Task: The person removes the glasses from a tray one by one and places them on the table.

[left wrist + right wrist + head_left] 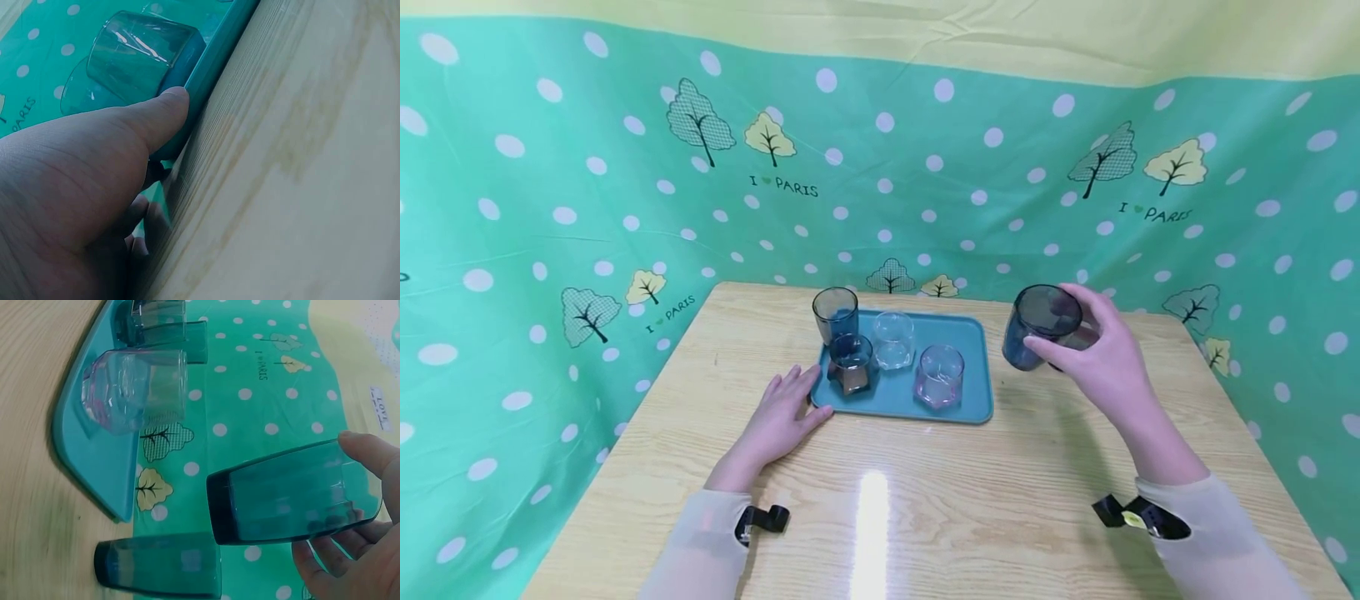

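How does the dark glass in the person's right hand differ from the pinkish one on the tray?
The dark glass is a deep smoky blue; the pink glass is clear with a faint pink tint.
The dark glass is tall and smooth-sided, the pink glass squat with a faceted base.
The right hand holds the dark glass up; the pink glass stands on the tray.
Both are see-through.

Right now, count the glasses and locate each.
6. On the tray: tall smoky glass back left, short dark glass front left, clear glass centre, pinkish glass right. The right hand holds a tumbler; another tumbler stands on the table, partly hidden in head view.
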A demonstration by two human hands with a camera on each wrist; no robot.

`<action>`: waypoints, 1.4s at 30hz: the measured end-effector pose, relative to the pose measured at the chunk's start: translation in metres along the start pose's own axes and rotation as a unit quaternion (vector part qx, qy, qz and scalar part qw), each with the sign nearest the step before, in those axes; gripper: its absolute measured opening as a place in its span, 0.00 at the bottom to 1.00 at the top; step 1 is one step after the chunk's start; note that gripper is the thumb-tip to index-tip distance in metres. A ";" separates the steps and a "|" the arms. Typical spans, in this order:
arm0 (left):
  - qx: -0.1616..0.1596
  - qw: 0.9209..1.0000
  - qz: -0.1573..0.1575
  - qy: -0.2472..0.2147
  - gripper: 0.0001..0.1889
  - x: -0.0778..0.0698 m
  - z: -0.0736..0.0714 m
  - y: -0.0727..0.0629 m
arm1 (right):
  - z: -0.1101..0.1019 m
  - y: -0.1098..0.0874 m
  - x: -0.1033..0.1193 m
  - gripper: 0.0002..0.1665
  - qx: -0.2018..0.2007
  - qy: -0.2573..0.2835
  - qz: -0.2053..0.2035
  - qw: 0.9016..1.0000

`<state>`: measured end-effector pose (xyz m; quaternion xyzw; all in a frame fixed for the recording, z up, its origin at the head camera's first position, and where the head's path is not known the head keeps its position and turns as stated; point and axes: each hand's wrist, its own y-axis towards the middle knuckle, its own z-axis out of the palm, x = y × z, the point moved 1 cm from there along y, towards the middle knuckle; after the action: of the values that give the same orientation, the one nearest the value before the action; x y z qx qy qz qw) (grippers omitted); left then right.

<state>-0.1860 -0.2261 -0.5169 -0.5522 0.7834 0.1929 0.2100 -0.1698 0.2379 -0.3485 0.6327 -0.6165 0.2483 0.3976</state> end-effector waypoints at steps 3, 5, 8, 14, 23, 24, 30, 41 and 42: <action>0.001 1.000 -0.002 0.000 0.45 0.000 0.000 0.001 | -0.005 -0.004 -0.005 0.57 0.002 -0.001 0.011 1.000; 0.003 1.000 -0.003 0.000 0.44 0.000 0.000 0.001 | -0.008 -0.007 -0.009 0.57 0.003 -0.002 0.018 1.000; 0.003 1.000 -0.004 -0.002 0.44 -0.001 -0.001 0.001 | -0.011 -0.011 -0.014 0.57 0.004 -0.003 0.023 1.000; 0.002 1.000 -0.005 -0.006 0.44 -0.001 -0.001 0.000 | -0.015 -0.017 -0.026 0.56 0.000 -0.010 0.020 1.000; -0.001 1.000 -0.002 -0.002 0.44 0.000 -0.002 0.000 | -0.024 -0.024 -0.046 0.61 -0.006 -0.003 0.062 0.998; -0.003 1.000 0.000 -0.001 0.44 0.000 -0.002 0.000 | -0.025 -0.025 -0.049 0.61 -0.007 -0.002 0.069 0.998; -0.005 1.000 0.003 0.002 0.44 0.000 -0.001 0.000 | -0.033 -0.029 -0.065 0.63 -0.010 -0.012 0.102 0.995; 0.001 1.000 -0.002 0.000 0.45 0.001 0.000 0.001 | -0.053 -0.032 -0.095 0.63 -0.015 -0.022 0.159 0.987; 0.000 1.000 -0.001 0.000 0.45 0.001 0.000 0.001 | -0.055 -0.032 -0.098 0.62 -0.017 -0.020 0.161 0.987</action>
<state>-0.1873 -0.2272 -0.5172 -0.5533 0.7828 0.1922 0.2101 -0.1403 0.3365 -0.4026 0.5236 -0.7222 0.2854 0.3505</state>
